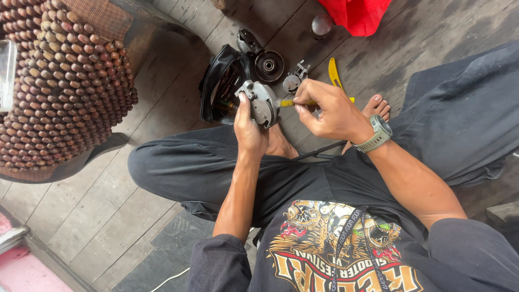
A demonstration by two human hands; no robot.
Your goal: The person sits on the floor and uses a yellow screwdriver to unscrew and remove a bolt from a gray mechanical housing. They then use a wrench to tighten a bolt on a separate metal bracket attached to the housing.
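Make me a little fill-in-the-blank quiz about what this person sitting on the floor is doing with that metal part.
1. The left hand holds a grey ____ part.
2. The right hand points a screwdriver with a ____ handle at that part.
3. A watch sits on the ____ wrist.
4. The person sits on a floor made of ____ planks.

Missing words: metal; yellow; right; wooden

The single head camera looks steeply down from the seated person's head, close over both hands [294,116]. It faces forward across the crossed legs [194,167] to the plank floor [108,216] beyond.
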